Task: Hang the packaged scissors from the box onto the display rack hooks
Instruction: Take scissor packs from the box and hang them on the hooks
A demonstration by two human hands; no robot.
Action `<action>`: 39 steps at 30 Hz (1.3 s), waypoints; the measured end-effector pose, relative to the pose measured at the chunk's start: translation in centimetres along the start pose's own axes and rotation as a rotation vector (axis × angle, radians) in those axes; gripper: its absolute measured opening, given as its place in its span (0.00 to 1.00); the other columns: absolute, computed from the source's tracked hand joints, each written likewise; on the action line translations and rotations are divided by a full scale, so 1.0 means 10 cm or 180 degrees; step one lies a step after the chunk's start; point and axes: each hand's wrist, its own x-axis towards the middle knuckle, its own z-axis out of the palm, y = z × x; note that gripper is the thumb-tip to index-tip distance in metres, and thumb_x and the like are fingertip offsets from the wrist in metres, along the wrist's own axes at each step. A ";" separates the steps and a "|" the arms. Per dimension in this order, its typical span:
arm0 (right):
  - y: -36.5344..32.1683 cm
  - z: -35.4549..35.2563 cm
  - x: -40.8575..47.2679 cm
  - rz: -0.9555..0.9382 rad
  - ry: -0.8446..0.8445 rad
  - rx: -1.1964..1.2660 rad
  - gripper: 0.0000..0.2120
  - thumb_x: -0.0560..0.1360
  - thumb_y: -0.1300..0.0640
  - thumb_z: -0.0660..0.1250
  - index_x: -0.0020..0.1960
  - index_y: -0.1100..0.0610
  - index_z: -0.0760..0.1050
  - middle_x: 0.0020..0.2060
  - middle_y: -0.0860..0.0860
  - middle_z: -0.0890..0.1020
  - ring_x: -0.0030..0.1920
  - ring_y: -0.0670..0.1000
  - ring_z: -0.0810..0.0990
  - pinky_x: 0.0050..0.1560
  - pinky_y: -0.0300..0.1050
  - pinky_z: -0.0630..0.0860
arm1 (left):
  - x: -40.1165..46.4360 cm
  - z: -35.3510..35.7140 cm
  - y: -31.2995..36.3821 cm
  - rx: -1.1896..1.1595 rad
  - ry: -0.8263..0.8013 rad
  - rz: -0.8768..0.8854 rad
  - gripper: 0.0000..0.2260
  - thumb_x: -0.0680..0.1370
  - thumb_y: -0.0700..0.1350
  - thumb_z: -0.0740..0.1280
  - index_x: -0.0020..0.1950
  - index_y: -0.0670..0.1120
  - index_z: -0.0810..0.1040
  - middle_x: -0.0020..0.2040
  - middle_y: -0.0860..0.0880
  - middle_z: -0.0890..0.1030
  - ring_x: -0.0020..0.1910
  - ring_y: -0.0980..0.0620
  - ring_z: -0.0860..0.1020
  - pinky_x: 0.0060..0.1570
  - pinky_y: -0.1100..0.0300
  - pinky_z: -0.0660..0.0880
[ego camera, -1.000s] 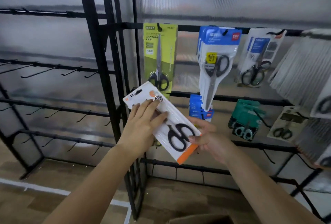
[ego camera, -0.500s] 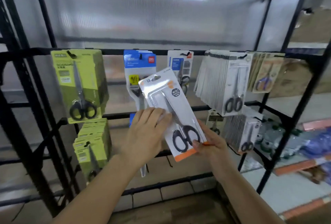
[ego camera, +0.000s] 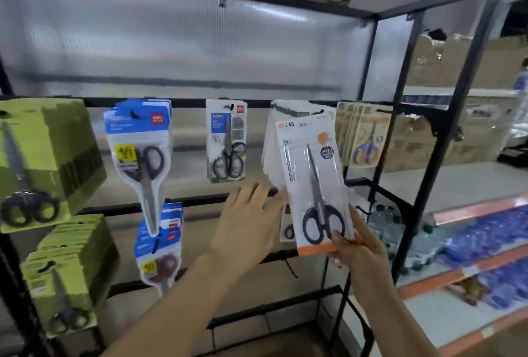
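Observation:
My right hand (ego camera: 358, 245) grips the lower right corner of a white scissors pack (ego camera: 310, 182) with an orange bottom strip and black-handled scissors inside. The pack stands upright in front of a thick stack of the same white packs (ego camera: 271, 142) hanging on the black rack's upper bar (ego camera: 188, 102). My left hand (ego camera: 248, 222) is open, fingers spread, just left of the pack near the stack's lower edge, not holding it. The box is out of view.
Other hooks carry green scissors packs (ego camera: 43, 162), blue ones (ego camera: 140, 142), a white-blue pack (ego camera: 227, 139) and beige ones (ego camera: 365, 134). A black upright post (ego camera: 420, 179) bounds the rack on the right, with striped shelves (ego camera: 471, 245) beyond.
The view swung right along the rack. The pack turned from tilted to upright and moved right, up to the white stack. My left hand let go of it and opened.

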 end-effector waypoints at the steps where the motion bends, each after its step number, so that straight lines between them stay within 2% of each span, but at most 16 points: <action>1: -0.03 -0.07 0.06 0.0012 0.0002 0.0046 0.28 0.72 0.77 0.62 0.66 0.53 0.73 0.50 0.58 0.81 0.31 0.46 0.80 0.27 0.38 0.75 | 0.06 0.02 0.06 0.0034 -0.0057 -0.0011 0.26 0.53 0.41 0.79 0.51 0.44 0.83 0.46 0.45 0.82 0.44 0.45 0.81 0.42 0.56 0.79; 3: -0.09 -0.22 0.18 -0.0008 0.0020 0.0094 0.27 0.72 0.74 0.63 0.63 0.50 0.75 0.49 0.57 0.82 0.32 0.47 0.80 0.27 0.39 0.76 | 0.18 0.08 0.15 0.0101 -0.0153 -0.0058 0.24 0.55 0.40 0.78 0.50 0.45 0.83 0.48 0.44 0.82 0.46 0.44 0.81 0.44 0.55 0.79; 5: -0.14 -0.37 0.28 -0.0028 0.0069 0.0060 0.26 0.73 0.73 0.63 0.62 0.46 0.75 0.49 0.52 0.84 0.39 0.50 0.83 0.32 0.39 0.78 | 0.29 0.14 0.24 0.0043 -0.0262 -0.0123 0.24 0.56 0.38 0.77 0.52 0.43 0.83 0.49 0.43 0.81 0.48 0.43 0.81 0.46 0.52 0.78; 7: -0.19 -0.52 0.38 -0.0063 0.0093 0.0093 0.26 0.73 0.73 0.62 0.63 0.48 0.74 0.48 0.48 0.85 0.44 0.49 0.84 0.35 0.40 0.80 | 0.40 0.17 0.33 0.0103 -0.0310 -0.0171 0.25 0.56 0.38 0.78 0.52 0.42 0.83 0.48 0.42 0.82 0.47 0.42 0.81 0.45 0.50 0.79; 11: -0.27 -0.74 0.61 0.0001 0.0202 0.0350 0.27 0.72 0.74 0.62 0.65 0.52 0.74 0.45 0.47 0.85 0.43 0.48 0.84 0.37 0.42 0.81 | 0.55 0.23 0.46 0.0136 -0.0373 -0.0304 0.22 0.58 0.36 0.76 0.52 0.41 0.82 0.47 0.42 0.82 0.47 0.40 0.81 0.44 0.48 0.80; 15: -0.26 -0.69 0.75 -0.0062 -0.0308 0.0322 0.26 0.71 0.75 0.62 0.63 0.53 0.75 0.47 0.48 0.85 0.45 0.49 0.84 0.36 0.41 0.81 | 0.53 0.22 0.39 0.0300 -0.0370 -0.0525 0.22 0.58 0.39 0.78 0.52 0.44 0.83 0.47 0.45 0.82 0.47 0.44 0.81 0.45 0.51 0.79; 18: -0.14 -0.42 0.80 -0.0106 -0.0816 0.0142 0.26 0.69 0.72 0.64 0.64 0.54 0.75 0.51 0.51 0.84 0.50 0.52 0.83 0.43 0.46 0.82 | 0.41 0.12 0.29 0.0596 -0.0502 -0.0822 0.24 0.54 0.40 0.79 0.49 0.45 0.83 0.46 0.45 0.83 0.45 0.45 0.82 0.42 0.52 0.79; 21: 0.08 -0.03 0.79 -0.0051 -0.0997 0.0019 0.27 0.70 0.74 0.63 0.61 0.48 0.76 0.50 0.46 0.84 0.48 0.45 0.83 0.44 0.41 0.81 | 0.16 -0.02 0.13 0.0778 -0.0516 -0.1083 0.19 0.58 0.38 0.74 0.48 0.43 0.84 0.44 0.44 0.82 0.43 0.42 0.81 0.39 0.49 0.80; 23: 0.22 0.24 0.74 0.0034 -0.1256 0.0099 0.28 0.70 0.77 0.62 0.58 0.49 0.77 0.47 0.43 0.84 0.47 0.42 0.82 0.45 0.37 0.80 | -0.02 -0.13 0.05 0.0896 -0.0598 -0.1183 0.17 0.59 0.38 0.70 0.47 0.44 0.84 0.43 0.45 0.82 0.42 0.42 0.81 0.37 0.51 0.80; 25: 0.37 0.45 0.64 0.0213 -0.1493 0.0146 0.28 0.69 0.79 0.61 0.55 0.49 0.77 0.44 0.42 0.85 0.45 0.40 0.83 0.40 0.33 0.78 | -0.16 -0.22 0.00 0.1048 -0.0871 -0.1313 0.19 0.59 0.40 0.74 0.50 0.46 0.83 0.46 0.47 0.82 0.44 0.44 0.81 0.41 0.54 0.79; 27: 0.55 0.58 0.52 0.0465 -0.1668 0.0187 0.27 0.69 0.78 0.61 0.55 0.49 0.77 0.44 0.44 0.85 0.44 0.42 0.83 0.37 0.34 0.78 | -0.31 -0.23 -0.04 0.1233 -0.1206 -0.1573 0.19 0.67 0.43 0.71 0.58 0.47 0.80 0.56 0.48 0.79 0.55 0.45 0.77 0.53 0.54 0.76; 30: 0.87 0.63 0.35 0.0890 -0.1716 0.0118 0.29 0.70 0.79 0.60 0.57 0.49 0.76 0.40 0.42 0.85 0.38 0.42 0.83 0.32 0.36 0.77 | -0.52 -0.21 -0.06 0.1291 -0.1385 -0.1773 0.17 0.67 0.44 0.73 0.55 0.48 0.81 0.54 0.47 0.80 0.54 0.45 0.78 0.51 0.53 0.76; 32: 1.07 0.56 0.27 0.1147 -0.1680 0.0058 0.30 0.71 0.79 0.60 0.56 0.45 0.74 0.35 0.40 0.84 0.33 0.40 0.82 0.30 0.35 0.77 | -0.71 -0.12 -0.09 0.1301 -0.1841 -0.1930 0.16 0.76 0.45 0.61 0.64 0.51 0.74 0.62 0.50 0.74 0.63 0.47 0.70 0.60 0.55 0.68; 33: 1.16 0.50 0.23 0.1281 -0.1673 0.0045 0.30 0.71 0.80 0.60 0.56 0.45 0.74 0.36 0.40 0.84 0.34 0.40 0.82 0.31 0.35 0.78 | -0.80 -0.07 -0.10 0.1286 -0.1997 -0.2013 0.18 0.78 0.45 0.57 0.68 0.51 0.70 0.65 0.51 0.71 0.65 0.48 0.67 0.63 0.55 0.66; 35: 1.28 0.36 0.18 0.1519 -0.1642 -0.0044 0.29 0.70 0.80 0.60 0.55 0.48 0.75 0.39 0.42 0.84 0.37 0.41 0.83 0.33 0.37 0.79 | -0.94 0.03 -0.09 0.1242 -0.2180 -0.2155 0.20 0.79 0.45 0.55 0.71 0.51 0.66 0.67 0.51 0.69 0.66 0.48 0.65 0.65 0.55 0.64; 39: 1.43 0.01 0.15 0.1805 -0.1615 -0.0255 0.27 0.68 0.81 0.60 0.52 0.53 0.79 0.42 0.48 0.84 0.38 0.45 0.84 0.31 0.39 0.78 | -1.08 0.24 0.02 0.1088 -0.2435 -0.2257 0.19 0.78 0.44 0.56 0.69 0.51 0.68 0.66 0.50 0.70 0.68 0.48 0.64 0.65 0.54 0.64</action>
